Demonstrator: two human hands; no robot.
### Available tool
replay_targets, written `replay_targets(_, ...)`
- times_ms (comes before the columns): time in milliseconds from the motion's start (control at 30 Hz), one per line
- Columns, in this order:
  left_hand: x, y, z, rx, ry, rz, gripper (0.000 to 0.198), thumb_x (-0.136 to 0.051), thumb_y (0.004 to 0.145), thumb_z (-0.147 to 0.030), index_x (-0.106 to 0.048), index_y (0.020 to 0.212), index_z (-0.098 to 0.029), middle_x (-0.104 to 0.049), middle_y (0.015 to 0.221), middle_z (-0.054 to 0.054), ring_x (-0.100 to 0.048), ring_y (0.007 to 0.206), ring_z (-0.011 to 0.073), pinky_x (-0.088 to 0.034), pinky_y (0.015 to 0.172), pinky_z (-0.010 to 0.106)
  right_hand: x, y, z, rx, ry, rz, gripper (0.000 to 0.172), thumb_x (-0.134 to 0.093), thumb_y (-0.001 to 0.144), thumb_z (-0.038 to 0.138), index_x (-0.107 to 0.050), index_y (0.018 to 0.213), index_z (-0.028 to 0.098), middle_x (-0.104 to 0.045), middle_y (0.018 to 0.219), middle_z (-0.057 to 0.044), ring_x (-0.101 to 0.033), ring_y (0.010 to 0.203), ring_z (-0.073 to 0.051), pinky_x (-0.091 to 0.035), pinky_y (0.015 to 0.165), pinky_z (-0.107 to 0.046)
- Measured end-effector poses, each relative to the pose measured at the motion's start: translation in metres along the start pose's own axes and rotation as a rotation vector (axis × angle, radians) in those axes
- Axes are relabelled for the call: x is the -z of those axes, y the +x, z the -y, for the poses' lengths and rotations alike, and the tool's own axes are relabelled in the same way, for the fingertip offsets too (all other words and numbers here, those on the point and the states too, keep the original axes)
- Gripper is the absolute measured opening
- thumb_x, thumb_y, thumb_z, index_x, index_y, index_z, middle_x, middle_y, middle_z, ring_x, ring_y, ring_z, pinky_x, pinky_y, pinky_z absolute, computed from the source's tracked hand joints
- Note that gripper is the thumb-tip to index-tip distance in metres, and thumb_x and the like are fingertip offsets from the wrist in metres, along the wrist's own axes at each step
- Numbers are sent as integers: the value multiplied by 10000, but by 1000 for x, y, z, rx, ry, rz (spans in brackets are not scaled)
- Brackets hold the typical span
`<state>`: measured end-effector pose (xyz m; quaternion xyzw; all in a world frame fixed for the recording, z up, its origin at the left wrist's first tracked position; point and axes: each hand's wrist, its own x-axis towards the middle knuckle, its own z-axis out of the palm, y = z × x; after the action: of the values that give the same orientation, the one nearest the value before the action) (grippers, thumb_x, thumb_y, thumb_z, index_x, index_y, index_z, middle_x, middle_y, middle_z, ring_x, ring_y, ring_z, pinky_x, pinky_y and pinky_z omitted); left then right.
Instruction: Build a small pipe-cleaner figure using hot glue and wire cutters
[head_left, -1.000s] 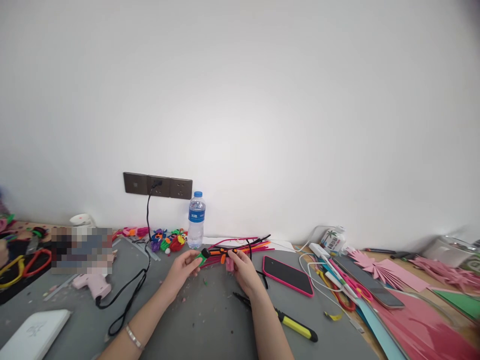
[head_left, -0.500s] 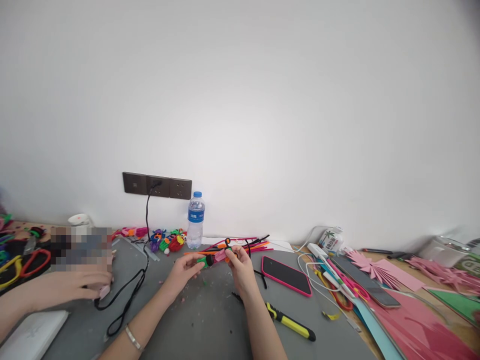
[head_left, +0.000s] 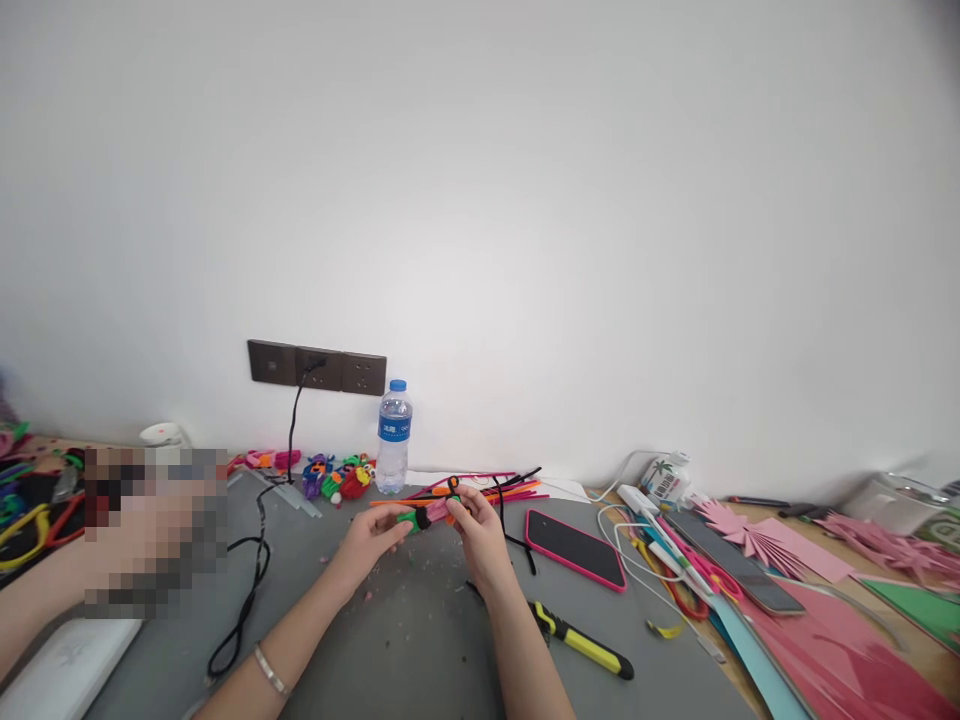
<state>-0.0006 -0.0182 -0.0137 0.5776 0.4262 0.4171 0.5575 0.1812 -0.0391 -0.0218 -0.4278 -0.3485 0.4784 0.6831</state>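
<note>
Both my hands hold one small pipe-cleaner figure (head_left: pixel 429 514) in green, black, pink and orange, just above the grey mat (head_left: pixel 420 640). My left hand (head_left: pixel 369 536) pinches its green end with closed fingers. My right hand (head_left: pixel 475 532) grips the pink and orange end, fingers curled. A loose pile of pink, orange and black pipe cleaners (head_left: pixel 501 488) lies just behind the figure.
A water bottle (head_left: pixel 394 437) and finished colourful figures (head_left: pixel 336 478) stand at the wall under the sockets (head_left: pixel 317 368). A pink-cased phone (head_left: pixel 575 549) and yellow-handled cutter (head_left: pixel 583 642) lie to the right, pink paper (head_left: pixel 817 640) beyond. Another person's arm (head_left: pixel 45 595) reaches in at the left.
My hands lifted the figure and brought it together over the mat. Another person's arm came in at the left, took the pink glue gun and raised it, dragging the black cord.
</note>
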Motion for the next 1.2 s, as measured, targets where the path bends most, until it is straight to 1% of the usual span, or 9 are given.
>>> replay_targets(133, -1, 0, 0, -5, -14, -15, 407, -759, 611, -431, -741, 908, -153, -604, 619, -5, -520, 572, 140, -440, 552, 252, 0, 0, -2, -14, -15, 15, 409, -810, 595, 423, -665, 902, 194, -679, 838, -27, -598, 759, -180, -436, 674, -263)
replay_targets(300, 0, 1, 0, -59, -28, -35, 390, -755, 623, -415, -757, 913, -153, -616, 582, -1, -526, 563, 143, -436, 569, 257, -2, -2, -1, -15, -9, 27, 379, -813, 597, 408, -640, 859, 196, -675, 807, -19, -597, 740, -176, -431, 664, -262)
replay_targets(400, 0, 0, -2, -78, -19, -47, 376, -757, 619, -416, -767, 895, -161, -662, 621, 22, -543, 573, 152, -446, 574, 264, -3, -3, -1, -3, -16, 35, 381, -810, 607, 412, -614, 849, 194, -660, 783, -19, -588, 720, -173, -429, 659, -268)
replay_targets(533, -1, -2, -5, -65, -20, -61, 350, -768, 603, -410, -771, 851, -163, -713, 702, 52, -573, 600, 170, -465, 586, 280, -3, -4, -1, -3, -29, 41, 375, -809, 611, 409, -595, 834, 198, -644, 758, -5, -562, 691, -158, -417, 655, -265)
replay_targets(700, 0, -1, -5, -51, -30, -69, 350, -777, 594, -392, -775, 849, -153, -732, 744, 66, -592, 621, 178, -480, 611, 288, -2, -5, 0, -7, -28, 46, 360, -820, 602, 390, -575, 789, 205, -607, 701, 30, -514, 640, -128, -377, 614, -238)
replay_targets(800, 1, 1, -1, -39, -38, -64, 351, -780, 590, -389, -775, 848, -151, -741, 767, 71, -601, 631, 179, -484, 616, 286, -1, -5, 0, -17, -32, 44, 362, -826, 595, 391, -578, 782, 205, -615, 696, 29, -508, 621, -126, -361, 589, -236)
replay_targets(1000, -1, 1, 1, -64, -40, -51, 367, -775, 598, -393, -770, 866, -142, -715, 681, 53, -594, 614, 172, -478, 605, 276, -1, -3, 0, -23, -25, 26, 366, -831, 585, 393, -601, 805, 212, -662, 731, 10, -545, 635, -144, -360, 581, -244)
replay_targets(1100, -2, 0, -3, -62, -48, -56, 385, -769, 613, -398, -762, 901, -143, -684, 629, 33, -591, 611, 169, -483, 618, 277, -1, -1, -3, -17, -14, 3, 407, -832, 574, 411, -625, 866, 217, -679, 755, -5, -573, 666, -158, -370, 585, -248)
replay_targets(1200, -1, -1, -4, -29, -79, -72, 411, -770, 612, -415, -748, 918, -142, -661, 608, 17, -587, 614, 165, -486, 632, 276, 0, 2, -5, -19, -12, -39, 452, -795, 609, 480, -658, 951, 219, -690, 808, -26, -589, 718, -176, -379, 590, -251)
